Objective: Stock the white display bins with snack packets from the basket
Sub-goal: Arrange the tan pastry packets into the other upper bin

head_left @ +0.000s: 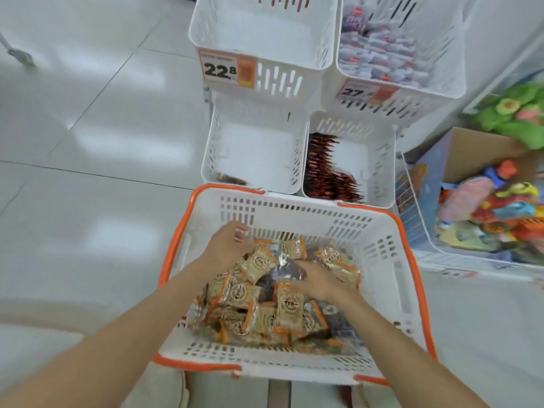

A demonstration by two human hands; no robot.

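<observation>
A white basket [382, 260] with an orange rim sits low in front of me, holding several tan and orange snack packets [259, 293] and a few dark ones. My left hand [231, 241] lies on the far left of the pile, fingers curled onto packets. My right hand [316, 278] presses on a dark packet [287, 270] in the middle. Beyond the basket stand white display bins: a lower left bin [256, 151] almost bare, a lower right bin [374, 160] with red packets, an upper left bin [265, 33], and an upper right bin [435, 81] with pale packets.
Price tags reading 22.8 [226, 69] and 27 [368, 92] hang on the upper bins. A wire bin and a cardboard box with colourful toys [494, 207] stand at the right. Pale tiled floor [88, 142] spreads to the left.
</observation>
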